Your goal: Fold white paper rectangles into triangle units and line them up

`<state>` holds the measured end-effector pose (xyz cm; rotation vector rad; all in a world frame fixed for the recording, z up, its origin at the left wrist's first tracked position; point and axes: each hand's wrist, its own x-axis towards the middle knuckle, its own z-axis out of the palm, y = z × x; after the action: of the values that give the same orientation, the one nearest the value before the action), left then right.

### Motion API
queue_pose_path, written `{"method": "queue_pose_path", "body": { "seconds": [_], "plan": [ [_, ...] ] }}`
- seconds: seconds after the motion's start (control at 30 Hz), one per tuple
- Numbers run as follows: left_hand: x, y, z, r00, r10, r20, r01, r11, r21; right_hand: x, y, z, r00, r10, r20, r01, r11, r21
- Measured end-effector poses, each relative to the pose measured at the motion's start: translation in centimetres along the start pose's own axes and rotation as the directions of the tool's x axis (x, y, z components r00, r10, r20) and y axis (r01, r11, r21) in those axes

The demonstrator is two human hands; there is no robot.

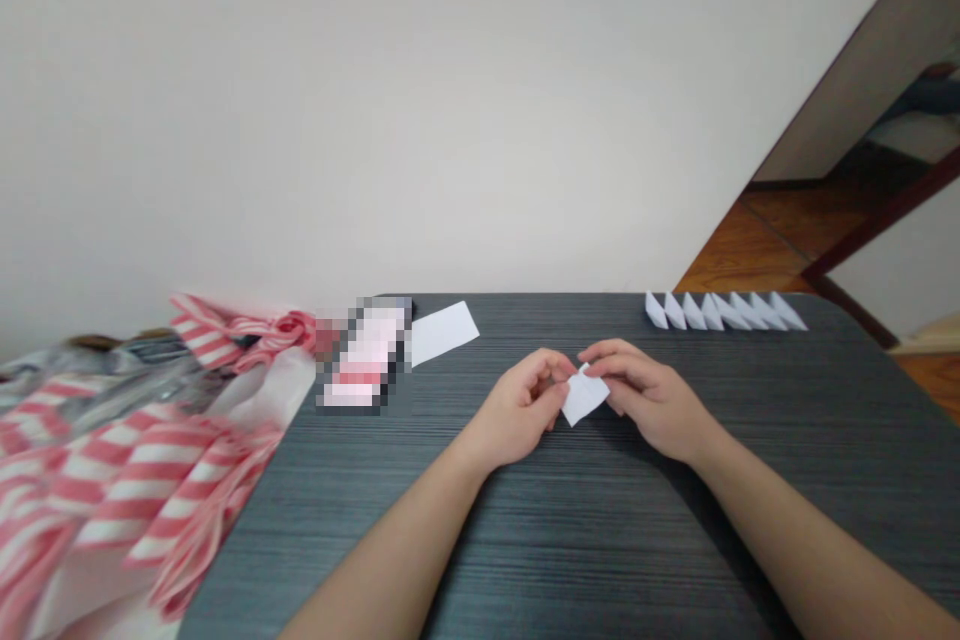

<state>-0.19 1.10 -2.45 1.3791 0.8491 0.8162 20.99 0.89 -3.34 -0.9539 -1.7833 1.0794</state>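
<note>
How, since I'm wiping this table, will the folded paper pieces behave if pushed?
Probably very light: the folded paper pieces look thin. Standing close in a row on the dark table, one could well tip its neighbours. Their folds may crush if squeezed.

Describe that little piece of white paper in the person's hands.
The small piece of white paper looks thin and matte, folded into an uneven, pointed shape, with a small tip at the top and a corner aimed down. It sits tilted, seemingly just above the dark table, held between the left hand and the right hand, which hide part of it.
</note>
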Motion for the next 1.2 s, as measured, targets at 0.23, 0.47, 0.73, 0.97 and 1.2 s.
{"method": "queue_pose_path", "body": {
  "seconds": [0.23,0.47,0.73,0.97,1.2],
  "plan": [
    [-0.1,0.4,0.0,0.998,0.013,0.062,-0.023,0.984,0.177,0.4,-0.9,-0.1,1.0,-0.025,0.017,0.027,0.995,-0.095],
    [-0.2,1.3,-0.3,0.994,0.041,0.098,-0.062,0.972,0.226,0.5,-1.2,0.1,0.998,0.059,0.01,-0.057,0.989,-0.135],
    [-0.1,1.0,-0.2,0.994,-0.082,0.074,0.071,0.988,0.14,0.5,-0.7,0.6,1.0,0.018,0.01,-0.016,0.988,-0.154],
    [0.3,0.6,0.2,0.994,-0.077,-0.074,0.082,0.995,0.059,0.0,-0.1,0.9,0.976,0.217,0.007,-0.217,0.975,0.045],
    [0.3,0.1,0.3,0.995,-0.075,-0.07,0.077,0.997,0.031,0.3,-0.7,0.6,0.982,0.184,0.032,-0.174,0.963,-0.204]
  ]
}}
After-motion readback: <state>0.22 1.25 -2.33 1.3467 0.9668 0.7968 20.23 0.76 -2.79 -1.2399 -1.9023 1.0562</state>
